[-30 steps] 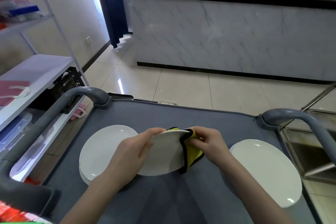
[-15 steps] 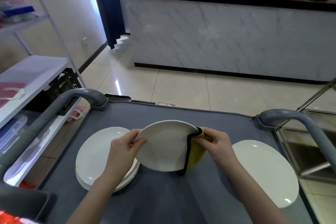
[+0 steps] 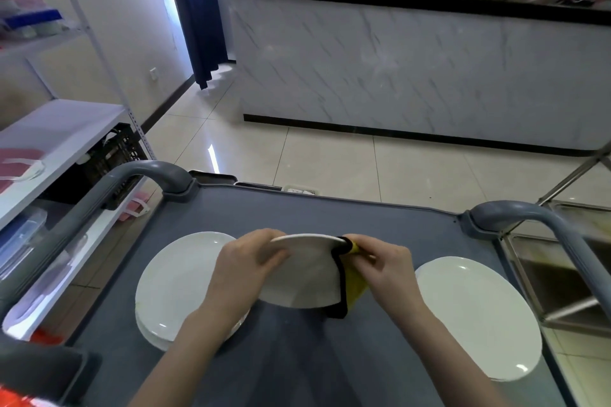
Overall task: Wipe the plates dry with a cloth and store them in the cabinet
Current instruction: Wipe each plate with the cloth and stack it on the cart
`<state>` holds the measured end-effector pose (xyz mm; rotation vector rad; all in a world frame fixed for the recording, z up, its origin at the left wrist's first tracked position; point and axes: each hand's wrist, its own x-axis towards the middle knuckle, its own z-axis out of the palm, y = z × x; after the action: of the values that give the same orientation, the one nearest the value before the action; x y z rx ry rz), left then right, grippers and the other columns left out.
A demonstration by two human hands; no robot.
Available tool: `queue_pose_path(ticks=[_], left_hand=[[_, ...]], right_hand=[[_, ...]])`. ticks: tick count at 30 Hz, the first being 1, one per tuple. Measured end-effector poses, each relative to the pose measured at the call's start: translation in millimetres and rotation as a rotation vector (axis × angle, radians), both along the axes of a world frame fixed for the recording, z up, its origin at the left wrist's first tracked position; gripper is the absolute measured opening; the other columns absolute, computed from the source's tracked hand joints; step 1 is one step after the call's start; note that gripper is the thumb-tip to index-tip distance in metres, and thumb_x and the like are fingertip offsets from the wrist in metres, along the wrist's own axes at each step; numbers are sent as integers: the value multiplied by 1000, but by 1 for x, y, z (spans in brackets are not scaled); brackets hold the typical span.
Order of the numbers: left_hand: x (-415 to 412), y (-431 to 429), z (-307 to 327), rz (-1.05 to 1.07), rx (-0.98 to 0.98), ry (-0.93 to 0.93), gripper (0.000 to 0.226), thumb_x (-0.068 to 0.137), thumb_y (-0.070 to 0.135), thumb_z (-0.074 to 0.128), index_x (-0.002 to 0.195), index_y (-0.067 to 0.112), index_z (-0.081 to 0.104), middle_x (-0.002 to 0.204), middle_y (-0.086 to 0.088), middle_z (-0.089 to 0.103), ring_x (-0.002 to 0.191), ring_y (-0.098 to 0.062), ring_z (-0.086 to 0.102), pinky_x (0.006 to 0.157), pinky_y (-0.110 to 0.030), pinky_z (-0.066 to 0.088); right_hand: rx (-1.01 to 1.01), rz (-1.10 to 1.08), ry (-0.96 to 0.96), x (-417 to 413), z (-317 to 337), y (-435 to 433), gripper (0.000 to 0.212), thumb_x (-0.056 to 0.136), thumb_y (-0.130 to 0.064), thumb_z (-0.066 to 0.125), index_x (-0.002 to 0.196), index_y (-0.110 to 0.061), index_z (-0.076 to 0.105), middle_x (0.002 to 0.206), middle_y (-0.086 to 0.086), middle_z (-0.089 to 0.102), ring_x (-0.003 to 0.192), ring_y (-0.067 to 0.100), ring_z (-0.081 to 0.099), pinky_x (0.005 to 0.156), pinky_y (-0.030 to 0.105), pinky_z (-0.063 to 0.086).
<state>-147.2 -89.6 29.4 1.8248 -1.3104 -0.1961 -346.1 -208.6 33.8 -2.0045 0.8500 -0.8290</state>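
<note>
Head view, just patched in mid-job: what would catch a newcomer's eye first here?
First, the white plate held tilted above the middle of the grey cart, left hand gripping its left edge, right hand pinching a yellow, black-edged cloth over its right rim. Next, the plate stack lying at left and a single plate at right.

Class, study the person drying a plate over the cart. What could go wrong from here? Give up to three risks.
1. The held plate is tilted in the air, gripped only at its edges by the left hand and right hand; it might slip onto the plate stack.
2. The cloth wraps just one edge, so the rest may go unwiped.
</note>
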Motion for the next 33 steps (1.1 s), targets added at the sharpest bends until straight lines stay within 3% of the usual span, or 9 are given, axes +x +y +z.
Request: queue_pose_path(ticks=[3, 5, 10, 14, 17, 19, 23, 27, 33], left_hand=[[14, 11, -10, 74, 26, 265, 22, 85, 14, 75, 80, 35, 71, 77, 18, 70, 76, -6, 64, 64, -10, 43], [17, 11, -13, 97, 23, 275, 22, 84, 12, 75, 78, 33, 72, 76, 16, 70, 76, -7, 64, 63, -12, 45], [2, -1, 4, 3, -31, -142, 4, 86, 20, 70, 82, 21, 73, 74, 16, 64, 69, -4, 57, 62, -21, 43], [-20, -15, 15, -88, -51, -312, 4, 82, 16, 77, 81, 19, 74, 74, 5, 65, 70, -19, 60, 56, -37, 50], [-10, -15, 11, -66, -47, -141, 5, 82, 19, 77, 84, 21, 73, 81, 11, 69, 77, -14, 61, 68, -33, 49], [6, -6, 2, -13, -16, -8, 11, 83, 13, 76, 87, 22, 71, 83, 15, 69, 80, -6, 62, 74, -28, 48], [18, 9, -10, 85, 43, 169, 15, 85, 13, 74, 81, 27, 72, 77, 23, 68, 76, 1, 64, 66, -9, 43], [11, 4, -1, 50, -31, -5, 5, 88, 18, 72, 83, 21, 73, 75, 17, 66, 71, -5, 59, 66, -24, 47], [-21, -17, 21, -148, -70, -336, 9, 87, 22, 70, 80, 17, 74, 75, 4, 64, 72, -21, 61, 55, -38, 50]], right_hand=[[204, -3, -119, -9, 0, -6, 35, 84, -1, 64, 93, -33, 75, 91, -10, 74, 89, 7, 68, 75, 17, 50], [211, -4, -60, -11, -1, -11, 38, 82, 2, 65, 89, -34, 75, 90, -9, 74, 88, 9, 68, 76, 22, 51], [22, 17, 134, 0, 5, -3, 36, 81, -4, 68, 89, -39, 72, 86, -19, 72, 82, 2, 66, 74, 26, 52], [-264, 0, 311, 18, 3, 11, 26, 83, -9, 65, 99, -28, 73, 91, -9, 74, 84, 18, 67, 72, 38, 51], [-138, -63, 177, 15, 1, 10, 31, 82, -3, 64, 97, -28, 73, 88, -12, 73, 83, 13, 67, 74, 36, 52], [-10, -103, 50, 5, 0, 6, 36, 82, 1, 64, 93, -32, 73, 85, -17, 72, 83, 4, 66, 74, 24, 52], [197, -94, -58, -8, 0, -3, 35, 82, 2, 65, 90, -31, 75, 87, -11, 74, 87, 11, 67, 76, 24, 52], [153, -82, 64, -5, 4, -5, 29, 80, -2, 69, 87, -30, 74, 83, -12, 73, 84, 12, 66, 78, 35, 53], [-260, -21, 314, 19, 4, 15, 25, 82, -9, 64, 98, -26, 72, 89, -7, 74, 83, 22, 67, 70, 40, 51]])
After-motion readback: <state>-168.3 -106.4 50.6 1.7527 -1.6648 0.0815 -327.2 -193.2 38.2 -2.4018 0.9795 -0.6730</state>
